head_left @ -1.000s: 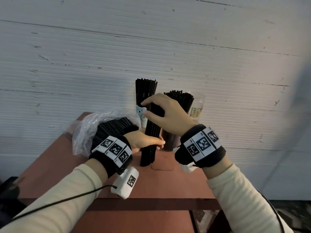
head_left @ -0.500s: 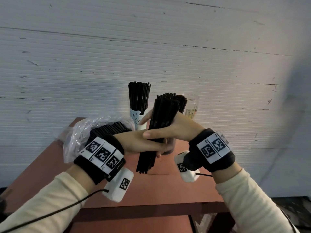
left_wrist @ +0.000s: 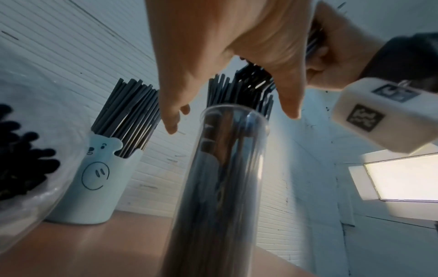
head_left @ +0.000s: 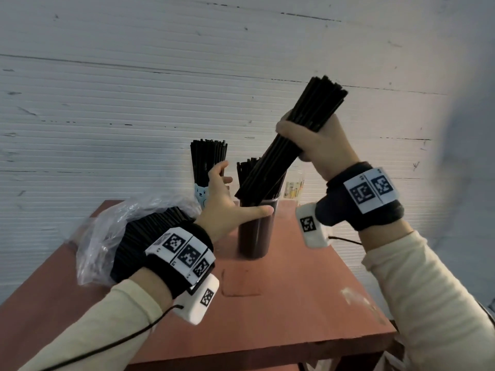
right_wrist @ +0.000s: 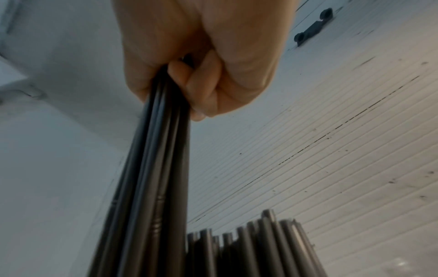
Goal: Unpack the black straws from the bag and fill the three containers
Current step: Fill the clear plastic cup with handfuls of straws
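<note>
My right hand [head_left: 316, 145] grips a thick bundle of black straws [head_left: 292, 140] around its upper part and holds it slanted, top end up and to the right. The bundle's lower end is at the mouth of the tall clear container [head_left: 254, 236], which holds several straws. My left hand [head_left: 227, 202] is spread open beside that container's rim, thumb across the front and fingers behind. In the left wrist view the fingers [left_wrist: 173, 120] hang just above the clear container [left_wrist: 220, 187]. The right wrist view shows my right hand [right_wrist: 196, 65] wrapped round the bundle [right_wrist: 154, 187].
A pale blue bear cup [head_left: 201, 195] full of straws stands behind my left hand. A printed clear glass [head_left: 294, 187] stands at the back right. The clear plastic bag [head_left: 107, 231] of straws lies at the left of the red-brown table [head_left: 281, 303], against a white wall.
My right hand has lifted the bundle up and to the right and tilted it over the clear container. My left hand has let go of the bundle and spread open by the rim.
</note>
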